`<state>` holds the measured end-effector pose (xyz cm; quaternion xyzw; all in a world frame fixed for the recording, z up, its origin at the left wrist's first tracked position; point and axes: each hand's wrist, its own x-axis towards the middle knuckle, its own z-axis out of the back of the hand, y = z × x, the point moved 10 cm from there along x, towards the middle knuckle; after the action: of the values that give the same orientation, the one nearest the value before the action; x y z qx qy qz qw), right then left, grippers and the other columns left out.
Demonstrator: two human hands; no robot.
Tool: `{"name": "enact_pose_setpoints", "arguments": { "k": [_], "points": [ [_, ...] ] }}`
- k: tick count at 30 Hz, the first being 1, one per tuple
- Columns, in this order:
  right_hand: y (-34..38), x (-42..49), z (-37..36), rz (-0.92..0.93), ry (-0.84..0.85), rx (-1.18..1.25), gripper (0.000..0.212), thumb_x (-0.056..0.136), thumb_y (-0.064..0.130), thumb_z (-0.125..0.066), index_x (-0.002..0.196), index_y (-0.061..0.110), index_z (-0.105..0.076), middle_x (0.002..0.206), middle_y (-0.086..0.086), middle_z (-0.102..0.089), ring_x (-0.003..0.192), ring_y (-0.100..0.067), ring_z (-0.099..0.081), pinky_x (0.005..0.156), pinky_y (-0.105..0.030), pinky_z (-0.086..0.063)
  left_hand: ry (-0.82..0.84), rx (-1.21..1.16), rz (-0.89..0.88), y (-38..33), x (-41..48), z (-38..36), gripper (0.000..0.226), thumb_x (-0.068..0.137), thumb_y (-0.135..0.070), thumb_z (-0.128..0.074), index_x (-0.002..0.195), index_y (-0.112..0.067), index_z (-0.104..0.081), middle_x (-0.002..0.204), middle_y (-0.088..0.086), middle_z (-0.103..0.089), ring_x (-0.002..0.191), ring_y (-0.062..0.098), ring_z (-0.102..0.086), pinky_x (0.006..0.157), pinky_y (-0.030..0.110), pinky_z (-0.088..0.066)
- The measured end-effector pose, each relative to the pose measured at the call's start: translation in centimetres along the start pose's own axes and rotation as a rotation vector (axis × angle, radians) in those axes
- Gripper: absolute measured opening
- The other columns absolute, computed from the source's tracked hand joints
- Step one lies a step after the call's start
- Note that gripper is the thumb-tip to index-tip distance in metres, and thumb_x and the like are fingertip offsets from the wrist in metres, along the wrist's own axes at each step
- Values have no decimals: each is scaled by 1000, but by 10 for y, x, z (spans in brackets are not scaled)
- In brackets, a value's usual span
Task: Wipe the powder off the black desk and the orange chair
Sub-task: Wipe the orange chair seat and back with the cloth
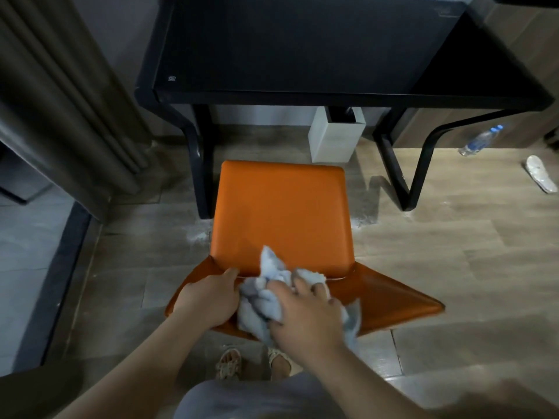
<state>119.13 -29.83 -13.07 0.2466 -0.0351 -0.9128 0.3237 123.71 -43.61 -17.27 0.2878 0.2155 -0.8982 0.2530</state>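
On orange chair (281,207) | right hand (302,311) clutches cloth (257,300) | left hand (205,300) grips backrest (399,299) (floor (453,246) powdery)

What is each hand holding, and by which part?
The right hand grips a bunched light-blue cloth by its middle; the left hand holds the orange chair by its backrest.

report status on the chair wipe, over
Right hand grips crumpled pale blue cloth on backrest of orange chair. Left hand braces backrest, fingers hidden. White powder on wooden floor beside seat.
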Motion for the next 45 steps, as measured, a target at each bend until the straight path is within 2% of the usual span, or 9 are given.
{"name": "enact_pose_setpoints", "arguments": {
  "k": [3,8,11,17,21,26,32,40,45],
  "points": [
    [-13,1,8,8,-49,29,58,81,47,-48,130,52,-17,147,8,-27,127,-29,-32,94,-46,-33,-58,-55,17,3,-4,8,32,98,-33,-25,126,-31,-42,114,-1,-60,93,18,-58,79,35,-47],
    [-93,-21,41,-248,-135,-295,58,78,56,-46,131,51,-21,141,10,-33,122,-26,-37,94,-45,-34,-119,-80,18,16,-10,14,33,98,-33,-29,129,-31,-42,98,-9,-60,80,11,-58,65,29,-48],
    [-29,-8,18,-127,-76,-115,57,80,49,-48,131,48,-22,139,6,-34,121,-28,-36,89,-43,-36,-166,-161,45,33,-15,20,37,98,-33,-31,135,-34,-35,93,-11,-55,69,5,-50,57,27,-40],
    [71,10,4,-5,-99,219,59,83,41,-52,133,48,-23,148,5,-23,126,-30,-27,95,-47,-31,-264,-361,45,57,-23,27,34,96,-22,-40,129,-25,-48,106,3,-66,85,19,-61,75,34,-51],
    [-5,-10,13,-116,-61,-10,61,82,45,-53,132,53,-19,148,8,-26,128,-27,-32,95,-45,-35,-275,-412,6,56,-21,25,34,95,-21,-39,126,-29,-49,106,-12,-58,63,-1,-50,54,18,-43],
    [-24,-19,24,-257,-88,-123,52,83,46,-47,131,49,-29,143,8,-32,125,-28,-31,94,-46,-29,-233,-520,-2,57,-21,18,30,99,-31,-33,125,-32,-47,78,-12,-60,56,9,-56,46,21,-39],
    [78,17,5,-43,-42,175,49,83,43,-47,128,48,-29,146,6,-28,126,-30,-29,95,-49,-30,-305,-730,-37,61,-23,29,50,96,-45,-34,142,-25,-29,139,5,-46,120,22,-49,95,39,-42],
    [-91,-14,39,-469,-33,-274,46,80,47,-46,124,43,-38,136,6,-41,124,-29,-35,94,-49,-29,69,-54,-93,26,-12,1,49,95,-52,-32,141,-34,-30,139,-4,-42,123,22,-45,101,45,-32],
    [-6,16,-13,-144,115,-2,49,79,43,-52,126,44,-36,145,7,-31,131,-33,-26,100,-55,-23,161,35,-163,1,0,-9,35,98,-40,-29,127,-30,-46,128,-4,-53,114,19,-51,100,43,-39]
  ]
}}
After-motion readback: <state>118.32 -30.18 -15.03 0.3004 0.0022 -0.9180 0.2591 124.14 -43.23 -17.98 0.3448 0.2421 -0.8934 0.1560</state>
